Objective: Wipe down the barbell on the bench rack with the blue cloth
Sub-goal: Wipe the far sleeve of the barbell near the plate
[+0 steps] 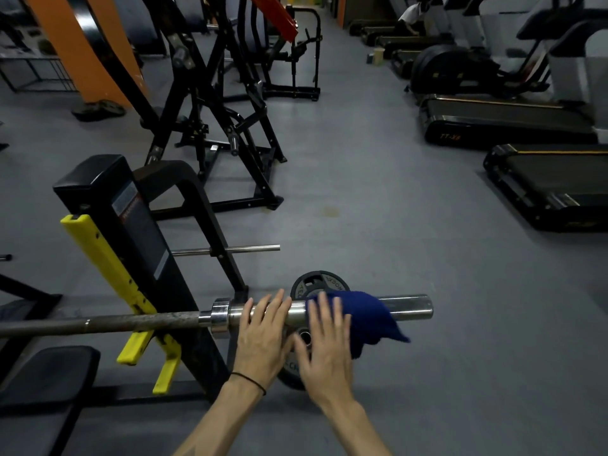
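Fingers beside draped blue cloth

Barbell: you see it lying level across the bench rack, a dull grey shaft running off the left edge, a bright chrome collar, then a shiny sleeve ending at right.
Blue cloth: your dark blue cloth is draped over the sleeve, just right of its middle, bunched, with a corner hanging down to the right.
Bench rack: black upright with yellow hooks; the shaft rests on one.
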A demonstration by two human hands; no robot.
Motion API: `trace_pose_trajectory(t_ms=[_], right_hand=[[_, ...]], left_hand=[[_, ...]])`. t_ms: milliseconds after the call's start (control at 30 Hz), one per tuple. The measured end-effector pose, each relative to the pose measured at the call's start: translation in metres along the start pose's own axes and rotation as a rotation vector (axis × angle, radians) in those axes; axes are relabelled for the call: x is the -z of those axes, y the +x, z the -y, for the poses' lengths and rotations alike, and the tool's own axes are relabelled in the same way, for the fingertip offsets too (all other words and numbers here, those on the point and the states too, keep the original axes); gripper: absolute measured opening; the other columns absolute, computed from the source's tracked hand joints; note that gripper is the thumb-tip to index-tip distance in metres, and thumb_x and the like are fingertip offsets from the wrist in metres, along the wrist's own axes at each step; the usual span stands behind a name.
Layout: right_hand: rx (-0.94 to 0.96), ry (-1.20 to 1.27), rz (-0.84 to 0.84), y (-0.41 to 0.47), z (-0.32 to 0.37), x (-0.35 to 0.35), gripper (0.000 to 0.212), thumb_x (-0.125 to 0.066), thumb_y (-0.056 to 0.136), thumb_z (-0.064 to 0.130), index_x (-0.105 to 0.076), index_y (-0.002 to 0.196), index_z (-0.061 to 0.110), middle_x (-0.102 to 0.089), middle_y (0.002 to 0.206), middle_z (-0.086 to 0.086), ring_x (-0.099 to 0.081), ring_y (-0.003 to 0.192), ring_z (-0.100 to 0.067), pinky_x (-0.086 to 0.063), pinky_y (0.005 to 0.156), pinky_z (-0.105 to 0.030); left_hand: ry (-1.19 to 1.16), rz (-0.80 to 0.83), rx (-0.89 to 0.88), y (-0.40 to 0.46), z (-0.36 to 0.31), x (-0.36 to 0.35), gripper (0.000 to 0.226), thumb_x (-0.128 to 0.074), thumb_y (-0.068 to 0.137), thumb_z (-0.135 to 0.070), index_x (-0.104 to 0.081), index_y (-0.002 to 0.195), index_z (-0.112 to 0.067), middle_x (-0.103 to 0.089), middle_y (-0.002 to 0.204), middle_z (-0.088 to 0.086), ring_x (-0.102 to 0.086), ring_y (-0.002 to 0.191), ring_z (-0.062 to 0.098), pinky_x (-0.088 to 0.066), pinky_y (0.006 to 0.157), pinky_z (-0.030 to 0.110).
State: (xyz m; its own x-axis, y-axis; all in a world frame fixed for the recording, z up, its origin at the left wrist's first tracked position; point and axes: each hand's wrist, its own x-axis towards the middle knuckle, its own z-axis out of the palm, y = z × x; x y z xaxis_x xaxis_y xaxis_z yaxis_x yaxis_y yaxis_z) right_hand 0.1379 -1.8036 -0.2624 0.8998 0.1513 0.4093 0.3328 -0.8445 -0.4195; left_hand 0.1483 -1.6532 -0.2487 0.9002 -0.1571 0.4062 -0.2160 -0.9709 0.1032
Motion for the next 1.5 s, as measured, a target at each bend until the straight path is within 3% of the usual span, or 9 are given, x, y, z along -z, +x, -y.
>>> trace_pose_trajectory(t_ms=[133, 300, 533, 633, 733, 933, 1133, 1300, 1500], right_hand=[[0.235, -0.136, 0.054, 0.009, -0.048, 0.018, 0.061, -0.045, 0.105, 0.038, -0.033, 0.162, 0.020, -0.020, 0.172, -0.001, -0.016, 0.159, -0.022, -0.020, 0.124, -0.047], [-0.175, -0.011, -0.107, 0.011, -0.045, 0.020, 0.059, -0.035, 0.108, 0.043, -0.037, 0.159, 0.014, -0.023, 0.170, -0.005, -0.014, 0.159, -0.026, -0.014, 0.126, -0.053], [0.190, -0.107, 0.062, 0.018, -0.036, 0.018, 0.058, -0.042, 0.106, 0.042, -0.039, 0.159, 0.019, -0.029, 0.168, -0.002, -0.025, 0.157, -0.022, -0.012, 0.128, -0.043], [-0.032, -0.108, -0.055, 0.023, -0.071, 0.033, 0.054, -0.038, 0.106, 0.040, -0.049, 0.153, 0.015, -0.032, 0.165, -0.003, -0.032, 0.153, -0.029, -0.011, 0.128, -0.045], [-0.193, -0.002, -0.079, 0.019, -0.032, 0.019, 0.063, -0.034, 0.108, 0.048, -0.039, 0.158, 0.010, -0.026, 0.169, -0.009, -0.016, 0.159, -0.029, -0.004, 0.129, -0.047], [0.226, -0.089, 0.029, 0.013, -0.045, 0.016, 0.057, -0.040, 0.107, 0.040, -0.038, 0.159, 0.016, -0.026, 0.170, -0.004, -0.021, 0.158, -0.023, -0.020, 0.125, -0.047], [-0.232, 0.048, -0.112, 0.014, -0.024, 0.011, 0.064, -0.029, 0.109, 0.047, -0.035, 0.160, 0.009, -0.020, 0.171, -0.008, -0.011, 0.160, -0.028, -0.006, 0.128, -0.053], [0.170, -0.075, 0.047, 0.013, -0.045, 0.020, 0.059, -0.031, 0.110, 0.045, -0.035, 0.161, 0.016, -0.024, 0.171, -0.003, -0.019, 0.158, -0.023, -0.014, 0.127, -0.047], [-0.267, 0.033, -0.147, 0.012, -0.046, 0.019, 0.059, -0.034, 0.109, 0.040, -0.039, 0.158, 0.008, -0.022, 0.171, -0.008, -0.010, 0.160, -0.028, -0.003, 0.129, -0.047]], left_hand=[[-0.067, -0.068, 0.015, 0.007, 0.005, 0.001, 0.068, -0.088, 0.071, -0.026, -0.056, 0.130, -0.018, -0.061, 0.128, 0.006, -0.055, 0.117, 0.024, -0.033, 0.113, 0.046], [-0.086, -0.104, -0.003, 0.013, 0.001, 0.006, 0.063, -0.090, 0.065, -0.029, -0.063, 0.121, -0.014, -0.061, 0.114, 0.009, -0.051, 0.106, 0.023, -0.046, 0.104, 0.050], [-0.097, -0.053, -0.083, 0.020, 0.021, 0.000, 0.047, -0.051, 0.093, -0.046, -0.058, 0.132, -0.021, -0.067, 0.113, -0.001, -0.060, 0.116, 0.024, -0.028, 0.115, 0.046], [-0.091, -0.047, -0.016, 0.018, 0.009, 0.005, 0.046, -0.042, 0.097, -0.046, -0.060, 0.132, -0.022, -0.067, 0.121, 0.002, -0.057, 0.121, 0.029, -0.032, 0.111, 0.044], [-0.087, -0.042, 0.034, 0.010, -0.005, 0.004, 0.043, -0.038, 0.101, -0.040, -0.060, 0.131, -0.018, -0.061, 0.129, 0.008, -0.057, 0.119, 0.027, -0.038, 0.112, 0.049], [-0.075, -0.002, 0.033, 0.005, -0.009, -0.001, 0.058, -0.046, 0.095, -0.043, -0.050, 0.144, -0.013, -0.053, 0.136, 0.008, -0.050, 0.130, 0.025, -0.022, 0.120, 0.058], [-0.046, -0.007, 0.038, 0.009, -0.007, -0.003, 0.060, -0.047, 0.094, -0.048, -0.052, 0.143, -0.013, -0.056, 0.125, 0.003, -0.053, 0.120, 0.022, -0.026, 0.118, 0.055], [-0.035, -0.017, 0.008, 0.007, -0.001, -0.007, 0.061, -0.045, 0.094, -0.049, -0.050, 0.144, -0.015, -0.056, 0.125, 0.004, -0.054, 0.120, 0.023, -0.028, 0.117, 0.055], [-0.105, -0.076, 0.022, 0.012, -0.004, -0.007, 0.050, -0.056, 0.090, -0.049, -0.052, 0.131, -0.022, -0.060, 0.120, -0.001, -0.056, 0.112, 0.019, -0.031, 0.111, 0.045]])
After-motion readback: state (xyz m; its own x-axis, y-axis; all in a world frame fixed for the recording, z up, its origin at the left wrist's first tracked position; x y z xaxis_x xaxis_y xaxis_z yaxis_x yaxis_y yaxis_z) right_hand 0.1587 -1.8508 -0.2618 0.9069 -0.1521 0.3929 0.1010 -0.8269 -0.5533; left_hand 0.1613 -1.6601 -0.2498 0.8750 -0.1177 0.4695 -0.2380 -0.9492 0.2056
